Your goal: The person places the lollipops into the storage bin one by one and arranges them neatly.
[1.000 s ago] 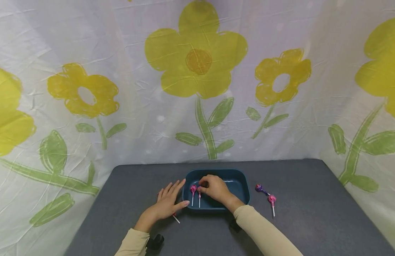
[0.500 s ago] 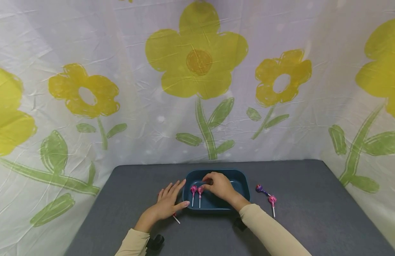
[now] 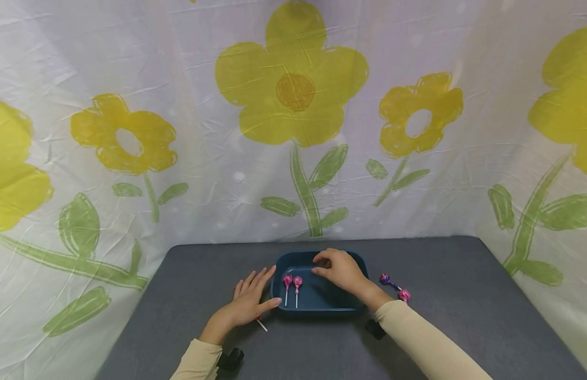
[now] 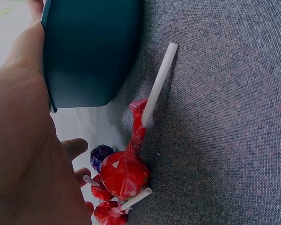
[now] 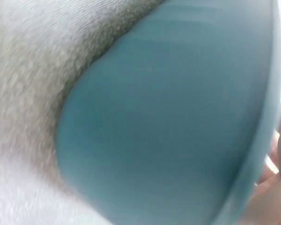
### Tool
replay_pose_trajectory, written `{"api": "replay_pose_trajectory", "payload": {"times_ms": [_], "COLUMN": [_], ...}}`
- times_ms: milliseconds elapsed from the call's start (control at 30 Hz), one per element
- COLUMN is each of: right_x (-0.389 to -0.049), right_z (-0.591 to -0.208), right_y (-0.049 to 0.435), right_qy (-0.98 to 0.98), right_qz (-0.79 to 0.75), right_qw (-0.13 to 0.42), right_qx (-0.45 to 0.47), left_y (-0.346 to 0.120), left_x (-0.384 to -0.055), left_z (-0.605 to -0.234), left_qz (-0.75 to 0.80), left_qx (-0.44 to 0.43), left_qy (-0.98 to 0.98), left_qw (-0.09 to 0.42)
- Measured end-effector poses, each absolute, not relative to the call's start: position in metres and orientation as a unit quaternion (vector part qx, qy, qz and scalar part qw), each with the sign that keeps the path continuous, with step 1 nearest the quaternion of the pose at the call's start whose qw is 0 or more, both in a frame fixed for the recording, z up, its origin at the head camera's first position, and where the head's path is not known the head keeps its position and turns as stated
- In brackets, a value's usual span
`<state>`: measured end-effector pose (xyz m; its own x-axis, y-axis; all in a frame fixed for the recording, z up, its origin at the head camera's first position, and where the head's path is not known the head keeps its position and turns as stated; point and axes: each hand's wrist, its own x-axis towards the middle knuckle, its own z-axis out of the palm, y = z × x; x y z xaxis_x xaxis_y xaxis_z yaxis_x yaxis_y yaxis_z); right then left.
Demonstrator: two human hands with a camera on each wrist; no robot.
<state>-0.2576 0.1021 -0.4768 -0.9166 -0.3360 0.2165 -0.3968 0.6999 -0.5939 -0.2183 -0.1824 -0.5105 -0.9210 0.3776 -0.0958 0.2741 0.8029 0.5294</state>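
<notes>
Bracing the tray (image 3: 317, 312) seemed the purpose of the left hand (image 3: 246, 305), which lay with fingers spread at nine o'clock, thumb against the rim, probably to stop it sliding on the worktop (image 3: 298, 351). The right hand (image 3: 343, 270) hung over two o'clock, fingers loosely curved, thumb apart, nothing visibly held. Two pink lollipops (image 3: 297, 281) lay inside near nine o'clock, sticks toward six, apparently aligned as a neat row. Outside, past three o'clock, sat a purple lollipop (image 3: 385, 278) and a third pink lollipop (image 3: 405, 295); red lollipops (image 4: 125, 174) lay around eight, mostly screened by the left hand.
</notes>
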Motion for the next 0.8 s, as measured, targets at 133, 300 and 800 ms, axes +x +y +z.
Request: {"api": "replay_pose_trajectory", "payload": {"times_ms": [133, 300, 800], "right_x": [-0.255, -0.253, -0.243], "right_z": [-0.472, -0.468, -0.454], "right_y": [0.112, 0.123, 0.151], "right_qy": [-0.919, -0.914, -0.913], "right_qz": [0.329, 0.332, 0.344], "right_qw": [0.051, 0.054, 0.045], "right_qx": [0.212, 0.226, 0.216], "left_y": [-0.183, -0.184, -0.184], "left_x": [-0.218, -0.221, -0.217], "left_z": [-0.51, -0.517, -0.511], "left_qz": [0.267, 0.275, 0.27], "left_qx": [0.176, 0.178, 0.182], "left_qy": [0.943, 0.94, 0.941], "left_qw": [0.094, 0.091, 0.09]}}
